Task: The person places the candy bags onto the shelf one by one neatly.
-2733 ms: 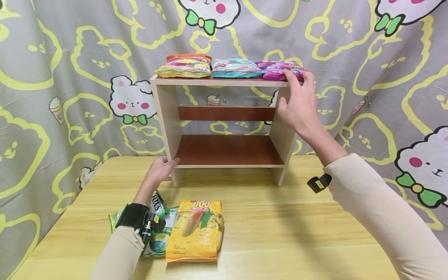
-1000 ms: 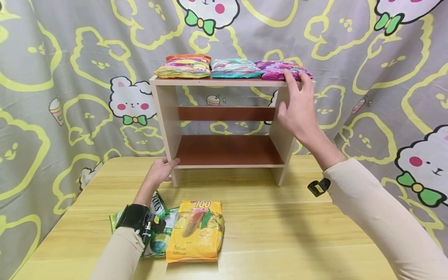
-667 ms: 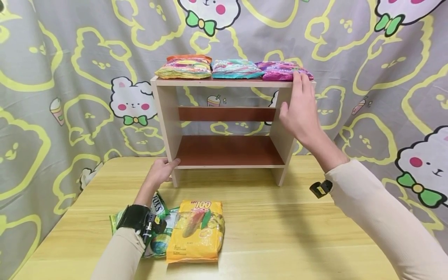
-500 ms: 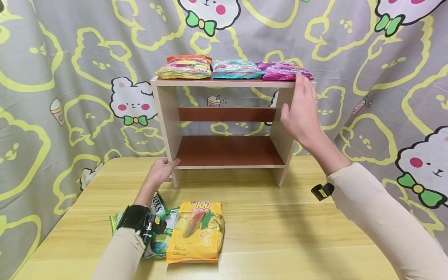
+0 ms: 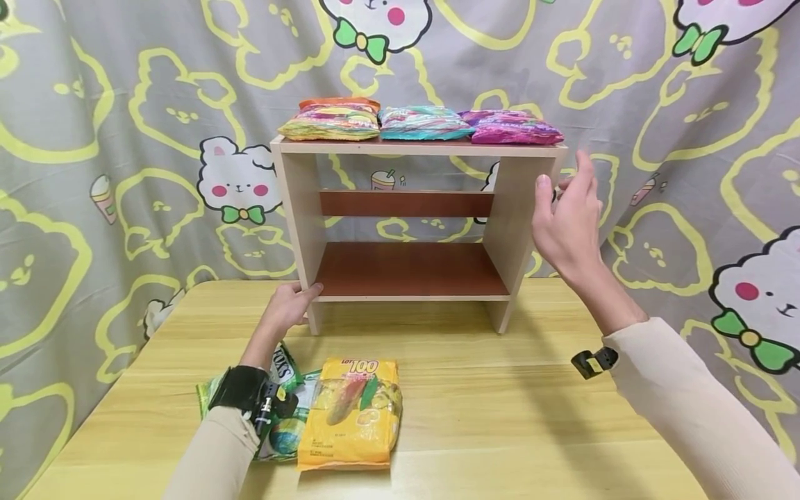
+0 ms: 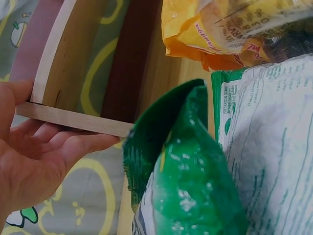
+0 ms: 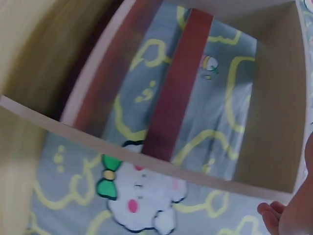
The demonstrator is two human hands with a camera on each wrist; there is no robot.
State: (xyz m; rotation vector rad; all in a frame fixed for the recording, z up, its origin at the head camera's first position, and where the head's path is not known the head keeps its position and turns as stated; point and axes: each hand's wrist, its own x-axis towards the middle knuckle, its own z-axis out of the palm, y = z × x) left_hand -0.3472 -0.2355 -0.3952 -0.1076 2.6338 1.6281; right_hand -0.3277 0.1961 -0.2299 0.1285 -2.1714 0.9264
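A small two-tier shelf point(image 5: 412, 298) with pale side panels and red-brown boards stands on the table. My left hand point(image 5: 287, 305) grips its left side panel near the lower board, thumb on the inner side and fingers along the outside, as the left wrist view shows. Beside the shelf's upper right corner, my right hand point(image 5: 570, 226) is raised with thumb and fingers apart, holding nothing. Three candy bags lie in a row on the top board: a yellow-orange bag point(image 5: 331, 119), a teal bag point(image 5: 425, 123) and a purple bag point(image 5: 514, 128).
A yellow mango candy bag point(image 5: 353, 417) lies on the wooden table point(image 5: 475, 410) in front of the shelf. Green candy bags point(image 6: 195, 171) lie left of it, partly under my left forearm. A grey patterned curtain point(image 5: 150, 125) hangs behind.
My right hand has left the purple bag and the top board's edge, moving right and down. The purple bag stays in place. My left hand keeps its grip on the shelf.
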